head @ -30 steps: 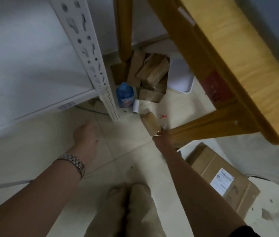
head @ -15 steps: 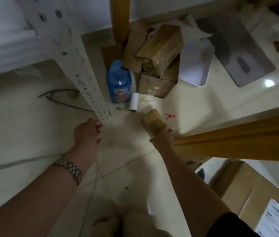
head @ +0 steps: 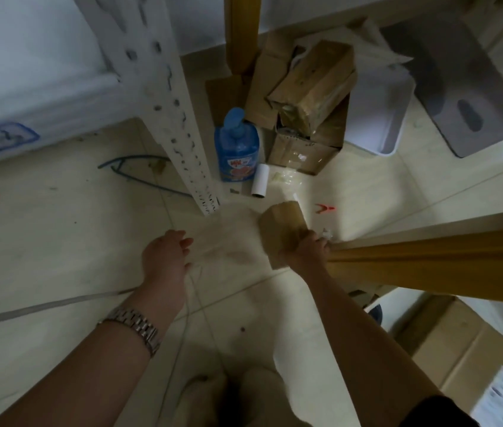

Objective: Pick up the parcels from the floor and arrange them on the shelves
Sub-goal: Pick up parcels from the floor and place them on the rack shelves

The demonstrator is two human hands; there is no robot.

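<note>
1. In my judgement this is the pick-up step. One small brown parcel (head: 279, 224) is being taken from the tiled floor, just right of the foot of the white perforated shelf post (head: 179, 127). The next move calls for lifting it clear of the wooden table rail (head: 428, 257) beside it, then carrying it up to the white shelf (head: 28, 72) left of the post.
2. Near the post's foot on its left, the left hand (head: 165, 257) hovers palm down over the floor. Its fingers are loosely bent and hold nothing. A metal wristwatch (head: 134, 326) sits on that wrist.
3. Right of the post's foot, the right hand (head: 305, 251) reaches down on a nearly straight arm and grips the parcel's near end. The fingers are mostly hidden beneath it. I cannot tell whether the parcel is off the floor.
4. Behind and right of the post, a pile of brown parcels (head: 308, 100) waits. A blue pump bottle (head: 237, 149) stands between the pile and the post.
</note>
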